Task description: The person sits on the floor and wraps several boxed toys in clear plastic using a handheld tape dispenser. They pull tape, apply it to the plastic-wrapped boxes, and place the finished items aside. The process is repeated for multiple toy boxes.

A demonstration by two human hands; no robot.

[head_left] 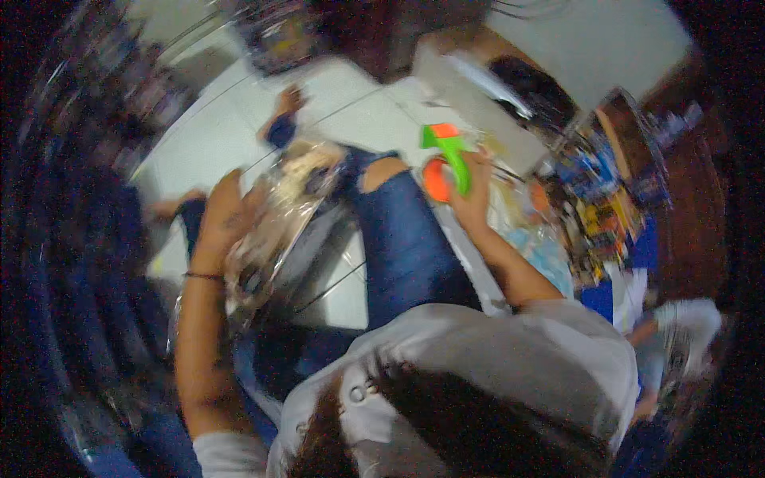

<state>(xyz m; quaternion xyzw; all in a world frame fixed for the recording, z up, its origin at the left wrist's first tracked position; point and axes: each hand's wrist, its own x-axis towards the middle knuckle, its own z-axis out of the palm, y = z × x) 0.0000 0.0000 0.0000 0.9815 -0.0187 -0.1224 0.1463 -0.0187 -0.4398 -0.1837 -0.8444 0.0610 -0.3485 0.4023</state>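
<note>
Evidently, your right hand [476,187] is closed around the side of the green-and-orange dispenser [454,159], just right of your jeans leg [406,239]; gripping it there probably leaves its orange head free, facing away from you. Your left hand [231,211] is at the clear bag [288,219], perhaps to steady it, but blur hides whether your fingers pinch the plastic or merely rest on it. The bag lies slantwise left of that leg, seemingly so both hands can reach it. A jumbled pile [598,211] sits farther right.
</note>
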